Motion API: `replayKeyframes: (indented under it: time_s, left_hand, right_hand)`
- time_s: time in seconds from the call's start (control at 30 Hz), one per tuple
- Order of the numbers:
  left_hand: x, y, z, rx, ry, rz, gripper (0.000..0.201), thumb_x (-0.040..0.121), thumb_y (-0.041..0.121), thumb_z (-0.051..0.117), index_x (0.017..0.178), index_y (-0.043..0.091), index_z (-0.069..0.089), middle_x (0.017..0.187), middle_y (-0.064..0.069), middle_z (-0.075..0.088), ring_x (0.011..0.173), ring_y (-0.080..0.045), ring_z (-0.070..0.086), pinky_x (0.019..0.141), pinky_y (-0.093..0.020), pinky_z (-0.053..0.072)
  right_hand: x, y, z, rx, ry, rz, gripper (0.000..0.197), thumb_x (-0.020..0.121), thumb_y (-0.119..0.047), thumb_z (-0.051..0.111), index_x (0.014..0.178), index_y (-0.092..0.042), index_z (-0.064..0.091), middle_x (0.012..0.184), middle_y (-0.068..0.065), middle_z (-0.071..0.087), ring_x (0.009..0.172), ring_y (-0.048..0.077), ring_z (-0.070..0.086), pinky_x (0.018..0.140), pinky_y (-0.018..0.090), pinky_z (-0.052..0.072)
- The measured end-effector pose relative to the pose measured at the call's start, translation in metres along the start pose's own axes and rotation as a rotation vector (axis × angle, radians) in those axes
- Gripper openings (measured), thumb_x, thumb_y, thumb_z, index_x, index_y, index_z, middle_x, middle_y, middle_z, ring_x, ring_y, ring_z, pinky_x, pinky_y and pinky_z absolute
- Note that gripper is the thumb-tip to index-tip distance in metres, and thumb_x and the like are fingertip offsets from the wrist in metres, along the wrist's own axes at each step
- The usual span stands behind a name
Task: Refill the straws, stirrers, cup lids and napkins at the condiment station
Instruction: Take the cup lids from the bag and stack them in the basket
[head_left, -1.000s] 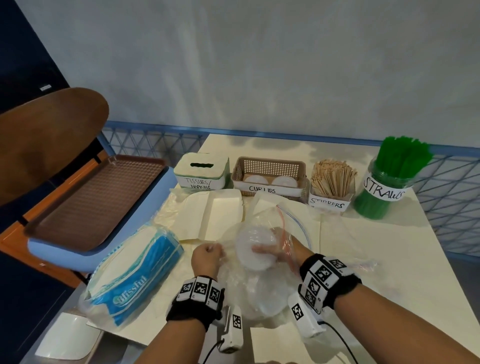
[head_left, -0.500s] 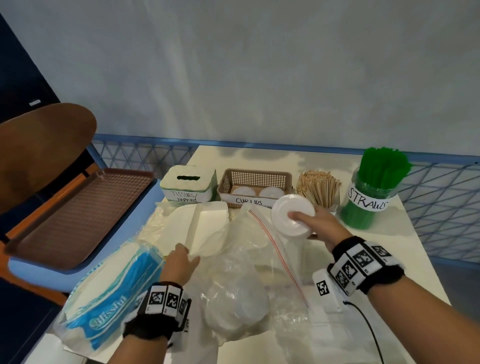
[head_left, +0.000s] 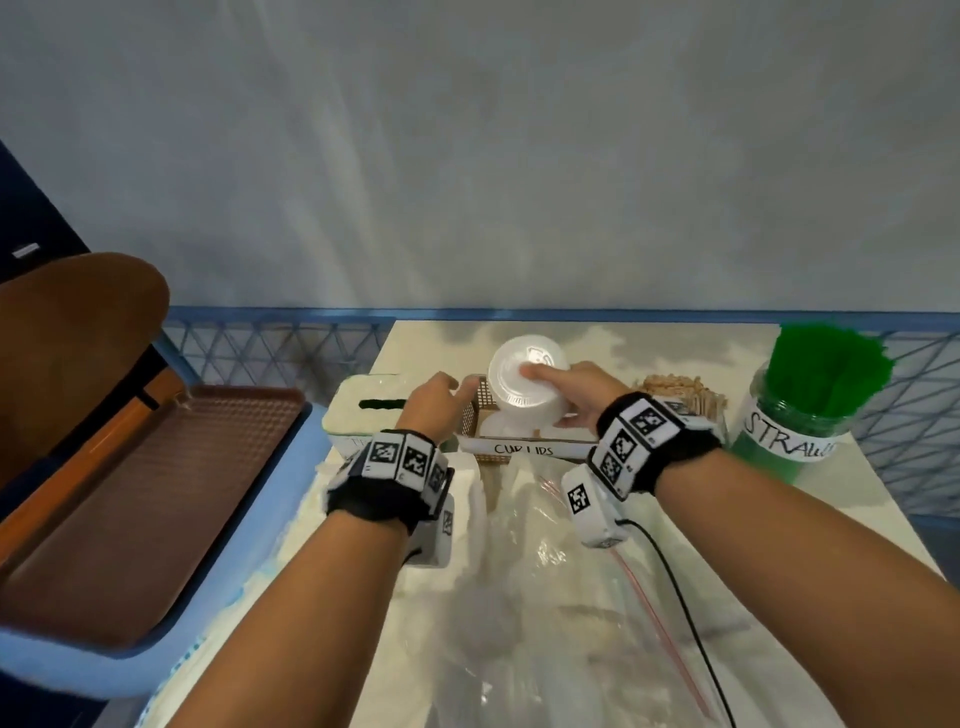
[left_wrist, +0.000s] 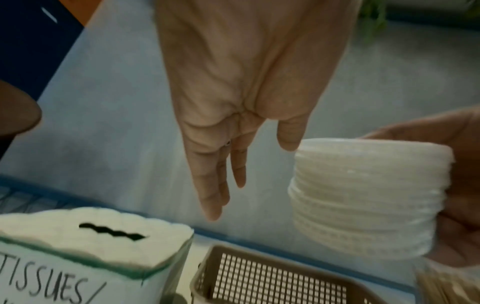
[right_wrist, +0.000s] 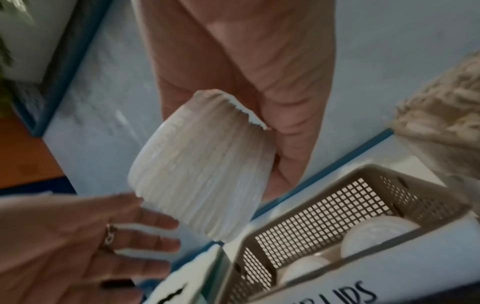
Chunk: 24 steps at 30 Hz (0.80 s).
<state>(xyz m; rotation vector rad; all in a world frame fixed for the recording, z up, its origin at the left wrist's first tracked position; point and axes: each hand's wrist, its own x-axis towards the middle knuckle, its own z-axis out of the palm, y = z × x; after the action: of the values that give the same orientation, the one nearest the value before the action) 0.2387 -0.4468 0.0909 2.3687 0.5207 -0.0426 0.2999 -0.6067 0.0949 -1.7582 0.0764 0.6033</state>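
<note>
From the head view we see our right hand (head_left: 574, 397) gripping a stack of cup lids (head_left: 527, 387) just above the lid basket (head_left: 480, 410), our left hand (head_left: 434, 402) beside it. At the left wrist, our fingers (left_wrist: 210, 185) hang straight and relaxed, holding nothing, the stack just right. At the right wrist, the stack tilts over the basket below.

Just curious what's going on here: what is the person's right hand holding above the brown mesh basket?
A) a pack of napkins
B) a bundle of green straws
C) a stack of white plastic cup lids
C: the right hand grips a stack of white plastic cup lids over the brown mesh basket.
</note>
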Motion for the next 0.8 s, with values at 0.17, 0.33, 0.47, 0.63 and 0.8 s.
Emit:
replayKeyframes:
  time_s: [0.17, 0.33, 0.47, 0.63, 0.8]
  left_hand:
    - [0.038, -0.016, 0.023, -0.043, -0.094, -0.040, 0.053, 0.099, 0.043, 0.030, 0.132, 0.003, 0.041, 0.132, -0.020, 0.051, 0.119, -0.032, 0.049, 0.097, -0.036, 0.037]
    - [0.062, -0.028, 0.041, -0.011, -0.202, -0.061, 0.059, 0.098, 0.047, 0.030, 0.138, 0.004, 0.033, 0.136, -0.018, 0.046, 0.123, -0.033, 0.046, 0.099, -0.038, 0.037]
    - [0.075, -0.038, 0.049, 0.047, -0.256, -0.057, 0.055, 0.098, 0.044, 0.032, 0.134, 0.002, 0.037, 0.131, -0.017, 0.052, 0.117, -0.031, 0.052, 0.094, -0.035, 0.040]
    - [0.076, -0.044, 0.055, 0.156, -0.262, -0.118, 0.057, 0.099, 0.041, 0.033, 0.128, -0.007, 0.040, 0.122, -0.022, 0.057, 0.112, -0.032, 0.056, 0.088, -0.032, 0.044]
    - [0.074, -0.041, 0.055, 0.001, -0.211, -0.244, 0.058, 0.102, 0.036, 0.023, 0.142, -0.006, 0.020, 0.135, -0.026, 0.045, 0.120, -0.032, 0.052, 0.097, -0.033, 0.043]
  right_hand:
    - [0.046, 0.020, 0.024, -0.060, 0.018, 0.097, 0.063, 0.077, -0.036, 0.071, 0.124, -0.001, 0.048, 0.122, 0.017, 0.059, 0.109, 0.033, 0.059, 0.094, 0.046, 0.050]
    - [0.082, 0.031, 0.035, -0.048, 0.039, 0.154, 0.066, 0.075, -0.038, 0.073, 0.124, -0.001, 0.048, 0.117, 0.016, 0.061, 0.105, 0.033, 0.061, 0.092, 0.046, 0.052]
    - [0.109, 0.040, 0.043, -0.062, 0.033, 0.158, 0.072, 0.071, -0.042, 0.075, 0.124, 0.000, 0.050, 0.114, 0.017, 0.063, 0.102, 0.034, 0.062, 0.091, 0.049, 0.052]
    - [0.126, 0.058, 0.049, -0.256, -0.030, 0.205, 0.083, 0.071, -0.057, 0.067, 0.129, -0.001, 0.047, 0.127, 0.015, 0.057, 0.115, 0.032, 0.055, 0.103, 0.045, 0.043]
    - [0.121, 0.049, 0.051, -0.437, -0.040, 0.204, 0.069, 0.082, -0.051, 0.060, 0.127, 0.000, 0.050, 0.125, 0.017, 0.059, 0.113, 0.032, 0.057, 0.100, 0.041, 0.045]
